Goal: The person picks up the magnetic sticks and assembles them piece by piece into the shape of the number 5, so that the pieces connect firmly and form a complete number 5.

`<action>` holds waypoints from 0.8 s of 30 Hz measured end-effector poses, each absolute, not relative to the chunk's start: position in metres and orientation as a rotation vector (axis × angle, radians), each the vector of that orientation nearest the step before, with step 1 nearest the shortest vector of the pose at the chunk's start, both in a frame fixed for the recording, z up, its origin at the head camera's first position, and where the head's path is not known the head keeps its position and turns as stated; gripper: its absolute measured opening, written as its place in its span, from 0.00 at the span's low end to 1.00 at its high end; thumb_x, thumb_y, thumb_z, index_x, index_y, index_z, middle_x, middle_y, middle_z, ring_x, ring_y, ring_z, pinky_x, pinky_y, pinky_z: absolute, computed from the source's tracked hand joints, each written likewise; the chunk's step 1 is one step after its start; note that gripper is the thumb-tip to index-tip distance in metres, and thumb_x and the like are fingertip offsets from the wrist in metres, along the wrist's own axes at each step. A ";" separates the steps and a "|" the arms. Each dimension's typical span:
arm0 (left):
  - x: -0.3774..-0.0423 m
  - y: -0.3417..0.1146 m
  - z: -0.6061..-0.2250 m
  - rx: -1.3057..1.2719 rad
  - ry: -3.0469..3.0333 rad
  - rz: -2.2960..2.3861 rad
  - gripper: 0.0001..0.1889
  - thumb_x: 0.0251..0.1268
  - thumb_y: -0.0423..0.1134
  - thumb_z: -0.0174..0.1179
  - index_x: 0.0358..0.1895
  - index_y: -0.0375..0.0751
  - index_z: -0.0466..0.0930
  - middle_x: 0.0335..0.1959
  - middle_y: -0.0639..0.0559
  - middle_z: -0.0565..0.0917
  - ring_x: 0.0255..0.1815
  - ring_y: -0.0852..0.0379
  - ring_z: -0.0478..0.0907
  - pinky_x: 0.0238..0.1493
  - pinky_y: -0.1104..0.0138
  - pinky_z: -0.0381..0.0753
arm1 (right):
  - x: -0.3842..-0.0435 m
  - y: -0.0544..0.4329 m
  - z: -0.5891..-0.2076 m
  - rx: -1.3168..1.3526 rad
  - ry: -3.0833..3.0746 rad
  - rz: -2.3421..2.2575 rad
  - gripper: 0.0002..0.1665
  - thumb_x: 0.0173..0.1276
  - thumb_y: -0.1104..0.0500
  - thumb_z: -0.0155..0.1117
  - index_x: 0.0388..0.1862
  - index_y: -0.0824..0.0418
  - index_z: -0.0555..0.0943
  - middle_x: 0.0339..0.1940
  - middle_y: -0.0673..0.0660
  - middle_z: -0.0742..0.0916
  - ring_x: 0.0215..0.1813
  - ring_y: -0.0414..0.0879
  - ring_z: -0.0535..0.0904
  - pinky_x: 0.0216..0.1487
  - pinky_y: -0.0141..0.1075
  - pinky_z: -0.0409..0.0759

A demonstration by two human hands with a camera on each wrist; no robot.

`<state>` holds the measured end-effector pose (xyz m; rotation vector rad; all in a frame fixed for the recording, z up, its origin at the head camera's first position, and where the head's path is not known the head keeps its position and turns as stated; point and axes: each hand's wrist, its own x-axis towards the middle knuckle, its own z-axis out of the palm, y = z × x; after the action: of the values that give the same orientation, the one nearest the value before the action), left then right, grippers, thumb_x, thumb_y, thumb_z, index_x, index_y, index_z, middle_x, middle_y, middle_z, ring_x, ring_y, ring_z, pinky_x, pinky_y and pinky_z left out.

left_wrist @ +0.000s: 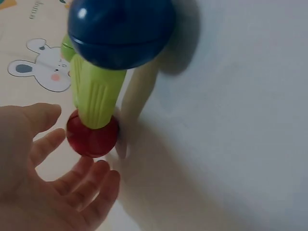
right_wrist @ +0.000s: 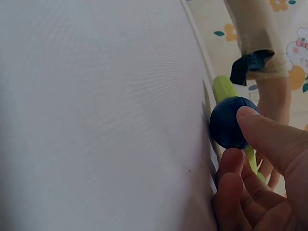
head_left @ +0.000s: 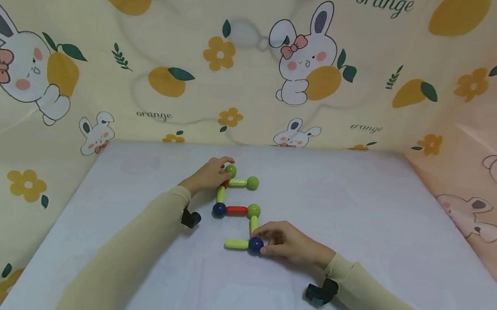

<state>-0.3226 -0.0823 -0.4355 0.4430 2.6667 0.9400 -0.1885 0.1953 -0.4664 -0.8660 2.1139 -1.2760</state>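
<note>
A zigzag of toy sticks and balls lies on the white table. My right hand (head_left: 296, 243) pinches the near blue ball (head_left: 255, 245), the thumb lying on it in the right wrist view. A yellow-green stick (head_left: 236, 244) runs left from this ball, and another leads up to a green ball (head_left: 254, 210). A red stick (head_left: 237, 211) links that one to a second blue ball (head_left: 219, 209). At the far end my left hand (head_left: 207, 175) reaches round a red ball (left_wrist: 92, 135) and a green ball (head_left: 231, 171), fingers spread and loosely bent in the left wrist view.
Another green ball (head_left: 252, 183) ends a short yellow-green stick (head_left: 238, 182) on the far right of the chain. A printed cloth (head_left: 246, 90) with rabbits and oranges hangs behind and beside the white table (head_left: 338, 198).
</note>
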 end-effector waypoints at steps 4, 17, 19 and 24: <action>-0.332 -0.075 -0.437 0.403 2.674 0.859 0.24 0.78 0.43 0.52 0.72 0.44 0.67 0.65 0.38 0.76 0.62 0.44 0.74 0.68 0.51 0.73 | -0.191 0.197 -0.465 -0.867 2.120 -1.269 0.23 0.70 0.59 0.68 0.63 0.60 0.80 0.55 0.59 0.85 0.39 0.40 0.76 0.43 0.29 0.78; -0.342 -0.088 -0.433 0.255 2.684 0.927 0.18 0.75 0.44 0.55 0.64 0.45 0.72 0.58 0.42 0.79 0.54 0.46 0.75 0.60 0.55 0.78 | -0.190 0.195 -0.464 -0.878 2.136 -1.272 0.23 0.69 0.59 0.68 0.63 0.60 0.80 0.55 0.59 0.85 0.40 0.40 0.76 0.44 0.29 0.78; -0.342 -0.095 -0.432 0.259 2.701 0.949 0.18 0.75 0.43 0.55 0.64 0.45 0.71 0.58 0.42 0.78 0.56 0.45 0.75 0.61 0.53 0.77 | -0.190 0.195 -0.465 -0.878 2.139 -1.270 0.23 0.69 0.59 0.69 0.63 0.60 0.80 0.55 0.59 0.86 0.40 0.39 0.76 0.44 0.29 0.78; -0.339 -0.115 -0.429 0.351 2.751 0.977 0.20 0.76 0.40 0.54 0.68 0.43 0.70 0.63 0.39 0.76 0.62 0.42 0.74 0.65 0.49 0.75 | -0.191 0.195 -0.466 -0.870 2.142 -1.256 0.23 0.70 0.59 0.69 0.63 0.59 0.80 0.56 0.58 0.85 0.40 0.40 0.76 0.44 0.29 0.77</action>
<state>-0.3389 -0.1149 -0.4292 0.3510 2.7509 0.9767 -0.1907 0.1949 -0.4661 -0.8699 2.1420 -1.2564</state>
